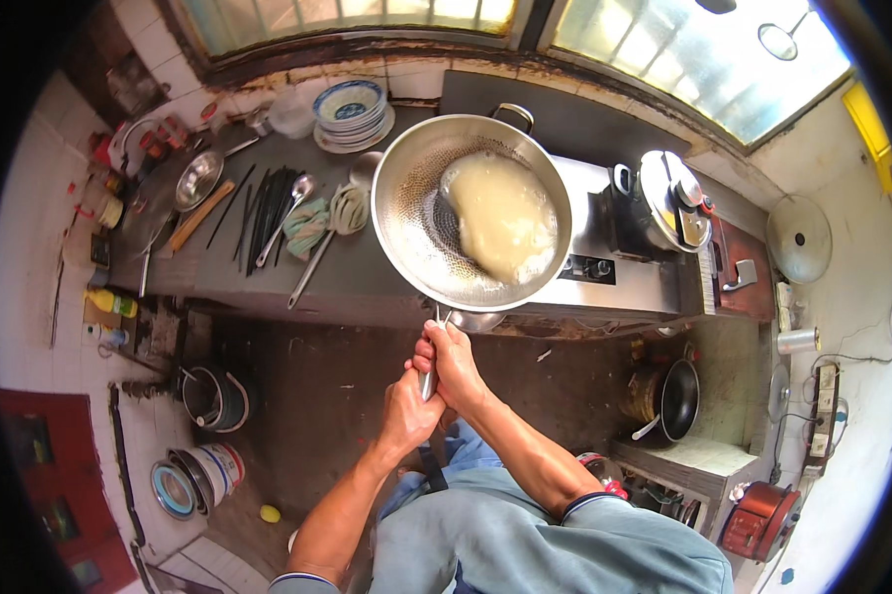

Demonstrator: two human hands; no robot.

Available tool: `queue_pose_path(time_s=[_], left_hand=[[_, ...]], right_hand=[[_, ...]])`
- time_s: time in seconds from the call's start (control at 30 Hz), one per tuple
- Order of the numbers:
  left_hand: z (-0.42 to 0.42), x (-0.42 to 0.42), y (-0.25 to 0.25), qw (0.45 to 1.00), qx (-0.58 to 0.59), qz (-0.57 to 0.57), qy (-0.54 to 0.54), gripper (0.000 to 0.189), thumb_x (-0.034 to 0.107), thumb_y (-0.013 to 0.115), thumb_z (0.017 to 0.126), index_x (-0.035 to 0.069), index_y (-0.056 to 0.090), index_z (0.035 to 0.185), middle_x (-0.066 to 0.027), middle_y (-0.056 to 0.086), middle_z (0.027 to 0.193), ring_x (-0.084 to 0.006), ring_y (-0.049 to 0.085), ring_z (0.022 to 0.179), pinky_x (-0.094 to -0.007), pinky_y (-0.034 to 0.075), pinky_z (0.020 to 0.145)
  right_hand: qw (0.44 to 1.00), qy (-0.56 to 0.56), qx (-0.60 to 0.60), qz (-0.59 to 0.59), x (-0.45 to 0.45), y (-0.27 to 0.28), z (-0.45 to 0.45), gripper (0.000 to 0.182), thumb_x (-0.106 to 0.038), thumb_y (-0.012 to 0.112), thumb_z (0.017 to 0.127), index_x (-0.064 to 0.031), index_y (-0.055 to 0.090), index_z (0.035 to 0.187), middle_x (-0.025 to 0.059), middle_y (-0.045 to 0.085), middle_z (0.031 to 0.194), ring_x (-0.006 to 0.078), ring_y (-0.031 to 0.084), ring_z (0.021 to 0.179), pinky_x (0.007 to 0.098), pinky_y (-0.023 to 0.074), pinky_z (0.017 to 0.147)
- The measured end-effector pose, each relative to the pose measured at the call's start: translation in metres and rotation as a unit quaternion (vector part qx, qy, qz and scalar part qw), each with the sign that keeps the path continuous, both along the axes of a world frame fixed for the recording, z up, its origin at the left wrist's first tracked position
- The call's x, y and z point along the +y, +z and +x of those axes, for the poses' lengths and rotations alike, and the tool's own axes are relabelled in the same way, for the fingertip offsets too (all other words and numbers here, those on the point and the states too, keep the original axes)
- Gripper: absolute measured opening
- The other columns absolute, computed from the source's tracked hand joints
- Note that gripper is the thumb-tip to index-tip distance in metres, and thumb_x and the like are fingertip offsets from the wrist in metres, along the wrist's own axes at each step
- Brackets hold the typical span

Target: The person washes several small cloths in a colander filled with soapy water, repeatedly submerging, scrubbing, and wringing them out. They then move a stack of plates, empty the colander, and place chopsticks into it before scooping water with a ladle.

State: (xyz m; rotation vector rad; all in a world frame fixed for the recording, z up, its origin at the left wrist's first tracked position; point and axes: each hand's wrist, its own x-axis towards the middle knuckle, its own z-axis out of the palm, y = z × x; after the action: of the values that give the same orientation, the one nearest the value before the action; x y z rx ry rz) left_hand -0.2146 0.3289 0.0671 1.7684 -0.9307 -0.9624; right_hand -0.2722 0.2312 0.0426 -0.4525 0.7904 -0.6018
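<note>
Both of my hands grip the long metal handle of a large steel frying pan [409,215]. My right hand [452,364] wraps the handle nearer the pan, and my left hand [405,412] holds it lower down, close to my body. A pale, creamy, wet-looking mass [505,223] lies in the pan, towards its right side. The textured metal of the pan's bottom shows bare on the left. The pan covers part of the counter and stove; whether it rests on the burner or is lifted, I cannot tell.
On the counter left of the pan are a ladle [312,271], cloths [306,226], dark chopsticks [264,215] and stacked bowls [349,111]. A pressure cooker [672,197] stands on the stove [642,289] at right. Beyond it, a cleaver [742,275] lies on a reddish board.
</note>
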Motion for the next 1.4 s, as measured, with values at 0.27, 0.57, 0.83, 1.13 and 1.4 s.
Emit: queue_pose_path(time_s=[0.27, 0.57, 0.83, 1.13, 1.4], left_hand=[[-0.005, 0.130, 0.007, 0.999, -0.016, 0.009, 0.037, 0.031, 0.017, 0.071, 0.081, -0.003, 0.058, 0.100, -0.0224, 0.068, 0.087, -0.0356, 0.070, 0.085, -0.0404, 0.053, 0.070], [-0.025, 0.267, -0.008, 0.993, -0.007, -0.019, 0.117, 0.031, 0.016, 0.073, 0.080, -0.005, 0.059, 0.098, -0.0195, 0.068, 0.083, -0.0290, 0.070, 0.080, -0.0381, 0.053, 0.069], [-0.027, 0.357, -0.033, 0.977, -0.001, 0.008, 0.213, 0.029, 0.015, 0.073, 0.079, -0.004, 0.059, 0.096, -0.0210, 0.067, 0.082, -0.0345, 0.069, 0.078, -0.0393, 0.052, 0.067], [-0.001, 0.438, -0.061, 0.946, -0.040, 0.029, 0.320, 0.029, 0.015, 0.070, 0.079, -0.004, 0.058, 0.096, -0.0240, 0.066, 0.082, -0.0418, 0.068, 0.083, -0.0423, 0.052, 0.067], [0.059, 0.466, -0.100, 0.926, -0.052, 0.021, 0.375, 0.033, 0.013, 0.071, 0.077, -0.003, 0.055, 0.101, -0.0218, 0.065, 0.086, -0.0378, 0.068, 0.081, -0.0399, 0.052, 0.070]], right_hand=[[0.998, 0.060, 0.018, -0.021, 0.125, 0.014, 0.003, 0.017, -0.019, 0.049, 0.100, -0.0096, 0.043, 0.087, -0.0015, 0.039, 0.065, 0.0095, 0.038, 0.052, 0.0327, 0.0512, 0.060], [0.990, 0.130, 0.048, -0.002, 0.257, 0.008, 0.000, 0.018, -0.019, 0.050, 0.100, -0.0091, 0.043, 0.087, -0.0004, 0.039, 0.066, 0.0114, 0.039, 0.053, 0.0340, 0.0502, 0.058], [0.976, 0.207, 0.068, 0.024, 0.342, -0.027, 0.026, 0.019, -0.019, 0.053, 0.099, -0.0071, 0.044, 0.087, 0.0015, 0.041, 0.062, 0.0144, 0.039, 0.048, 0.0376, 0.0509, 0.055], [0.949, 0.310, 0.048, 0.033, 0.424, -0.062, 0.074, 0.020, -0.020, 0.054, 0.098, -0.0074, 0.045, 0.086, 0.0024, 0.043, 0.063, 0.0147, 0.040, 0.049, 0.0374, 0.0505, 0.055], [0.918, 0.387, 0.081, 0.037, 0.460, -0.111, 0.147, 0.022, -0.023, 0.055, 0.098, -0.0087, 0.045, 0.086, 0.0017, 0.044, 0.063, 0.0144, 0.043, 0.050, 0.0389, 0.0522, 0.058]])
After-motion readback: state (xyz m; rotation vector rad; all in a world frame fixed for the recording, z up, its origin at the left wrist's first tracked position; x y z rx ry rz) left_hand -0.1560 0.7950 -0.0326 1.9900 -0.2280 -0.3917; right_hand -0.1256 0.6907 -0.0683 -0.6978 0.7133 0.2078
